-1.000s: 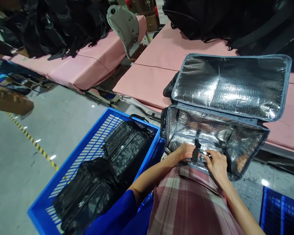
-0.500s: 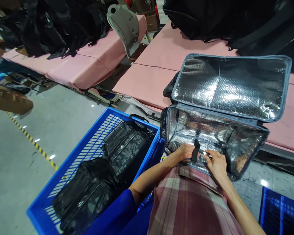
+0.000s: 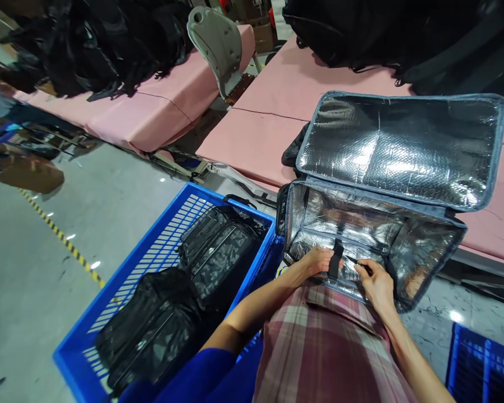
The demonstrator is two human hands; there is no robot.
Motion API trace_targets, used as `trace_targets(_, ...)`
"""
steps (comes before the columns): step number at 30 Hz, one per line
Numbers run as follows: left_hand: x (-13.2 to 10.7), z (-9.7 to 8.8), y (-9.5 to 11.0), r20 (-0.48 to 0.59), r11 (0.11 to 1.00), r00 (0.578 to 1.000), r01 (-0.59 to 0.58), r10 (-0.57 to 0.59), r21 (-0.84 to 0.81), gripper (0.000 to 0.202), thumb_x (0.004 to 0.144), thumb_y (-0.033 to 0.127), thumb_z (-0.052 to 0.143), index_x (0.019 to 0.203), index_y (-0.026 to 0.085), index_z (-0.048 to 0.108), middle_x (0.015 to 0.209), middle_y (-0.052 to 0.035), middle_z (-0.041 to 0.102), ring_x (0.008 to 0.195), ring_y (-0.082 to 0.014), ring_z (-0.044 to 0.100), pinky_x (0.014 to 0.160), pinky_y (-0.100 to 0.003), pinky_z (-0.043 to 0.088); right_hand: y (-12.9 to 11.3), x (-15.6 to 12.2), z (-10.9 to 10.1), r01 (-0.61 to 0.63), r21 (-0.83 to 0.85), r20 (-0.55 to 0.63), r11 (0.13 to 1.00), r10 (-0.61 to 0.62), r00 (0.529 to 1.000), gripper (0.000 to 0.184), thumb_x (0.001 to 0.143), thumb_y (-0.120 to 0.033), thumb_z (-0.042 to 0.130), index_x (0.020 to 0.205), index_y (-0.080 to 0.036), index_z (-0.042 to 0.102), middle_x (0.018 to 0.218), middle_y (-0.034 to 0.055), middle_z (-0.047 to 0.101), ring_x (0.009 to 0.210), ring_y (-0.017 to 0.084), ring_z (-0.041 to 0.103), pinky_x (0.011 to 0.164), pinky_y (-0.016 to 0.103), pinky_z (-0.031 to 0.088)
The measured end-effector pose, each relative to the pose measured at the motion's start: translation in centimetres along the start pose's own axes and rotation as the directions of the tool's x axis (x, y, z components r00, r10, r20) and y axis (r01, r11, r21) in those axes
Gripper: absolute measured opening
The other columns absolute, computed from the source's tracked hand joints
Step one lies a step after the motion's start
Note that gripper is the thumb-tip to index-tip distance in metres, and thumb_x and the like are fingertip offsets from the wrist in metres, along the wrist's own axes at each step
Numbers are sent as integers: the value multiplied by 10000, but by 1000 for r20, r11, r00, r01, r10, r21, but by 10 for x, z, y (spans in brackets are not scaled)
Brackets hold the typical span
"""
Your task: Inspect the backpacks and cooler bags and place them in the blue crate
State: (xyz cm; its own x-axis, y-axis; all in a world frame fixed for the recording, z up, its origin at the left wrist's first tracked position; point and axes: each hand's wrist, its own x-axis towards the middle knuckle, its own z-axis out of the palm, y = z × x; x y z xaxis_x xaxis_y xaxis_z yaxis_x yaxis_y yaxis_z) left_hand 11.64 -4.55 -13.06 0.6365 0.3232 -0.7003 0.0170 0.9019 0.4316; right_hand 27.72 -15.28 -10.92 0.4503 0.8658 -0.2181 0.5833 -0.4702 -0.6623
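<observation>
An insulated cooler bag [image 3: 422, 263] with silver foil lining rests against my apron, its wide foil lid [image 3: 399, 148] folded back onto the pink table. My left hand [image 3: 318, 262] reaches inside the front edge, fingers closed on a short black strap [image 3: 335, 262]. Just right of the strap, my right hand [image 3: 377, 282] grips small dark thread snips [image 3: 359, 263] whose thin tip points left toward the strap. The fingers partly cover the snips' handles.
A blue plastic crate [image 3: 151, 254] at my left holds dark camouflage bags [image 3: 218, 260]. Pink-covered tables [image 3: 252, 131] stand ahead, with piles of black bags [image 3: 109, 45] on them. A grey chair back [image 3: 218, 47] rises between the tables. Another blue crate [image 3: 472, 358] sits at lower right.
My right hand has shifted slightly right and down with the snips, away from the strap. The left hand keeps its hold on the strap. The view has turned slightly left.
</observation>
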Motion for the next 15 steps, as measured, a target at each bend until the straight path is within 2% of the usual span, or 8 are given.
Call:
trace_targets(5, 3, 0, 0, -50, 998, 999, -17, 20, 63, 171, 785, 232, 574, 841, 70, 583, 666, -84, 638, 566, -155, 613, 598, -273, 518, -5, 9, 11, -82, 88, 60, 993, 77, 995, 518, 689, -588, 542, 1003, -190, 648, 795, 52, 669, 680, 193, 582, 623, 286, 392)
trace_targets(8, 1, 2, 0, -77, 994, 996, -34, 42, 100, 155, 792, 232, 567, 847, 86, 573, 630, -44, 612, 534, -125, 590, 557, -235, 500, -14, 13, 24, -112, 117, 73, 987, 104, 992, 396, 662, -543, 588, 839, -202, 684, 676, 38, 636, 632, 192, 557, 608, 292, 367)
trace_targets(11, -2, 3, -2, -111, 989, 991, -54, 69, 135, 125, 794, 216, 558, 846, 102, 566, 605, -12, 587, 518, -100, 572, 533, -194, 475, -19, 15, 32, -110, 183, 80, 977, 97, 992, 290, 655, -487, 601, 685, -204, 659, 585, 17, 581, 558, 159, 503, 570, 280, 348)
trace_targets(13, -3, 4, -3, -123, 987, 990, -56, 75, 153, 126, 806, 227, 544, 831, 105, 567, 604, -12, 584, 518, -95, 569, 530, -184, 467, -16, 18, 30, -103, 252, 73, 962, 87, 994, 313, 662, -502, 589, 657, -193, 633, 551, 5, 541, 510, 133, 462, 534, 266, 348)
trace_targets(15, -4, 4, -3, -127, 985, 990, -46, 67, 165, 142, 816, 242, 534, 815, 103, 565, 612, -23, 589, 521, -98, 570, 525, -186, 462, -10, 22, 23, -98, 317, 37, 943, 91, 995, 392, 720, -547, 510, 715, -173, 628, 561, 3, 524, 469, 111, 414, 498, 262, 351)
